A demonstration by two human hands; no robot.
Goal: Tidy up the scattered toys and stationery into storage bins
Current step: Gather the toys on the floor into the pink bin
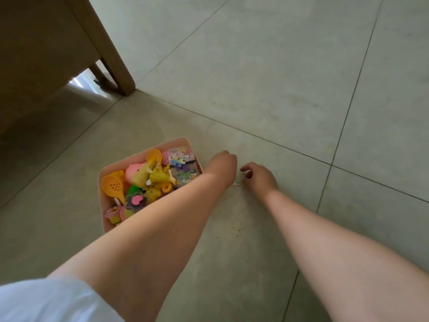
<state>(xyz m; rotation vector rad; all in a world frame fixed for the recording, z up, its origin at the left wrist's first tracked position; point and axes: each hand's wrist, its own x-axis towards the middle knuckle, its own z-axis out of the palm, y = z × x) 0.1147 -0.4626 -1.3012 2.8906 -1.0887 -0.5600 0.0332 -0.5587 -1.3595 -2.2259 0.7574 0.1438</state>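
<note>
Pink plastic bin (103,182) sitting nearly full of toys; right hand (260,177) fingers pinching last small pale piece (237,181) off floor; left hand (221,166) fingers curling, grip unclear.

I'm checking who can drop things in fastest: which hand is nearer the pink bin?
Left. The left hand is just past the pink bin at its right edge, its forearm crossing over the bin's corner. The right hand is farther right, out on the floor tile.
</note>
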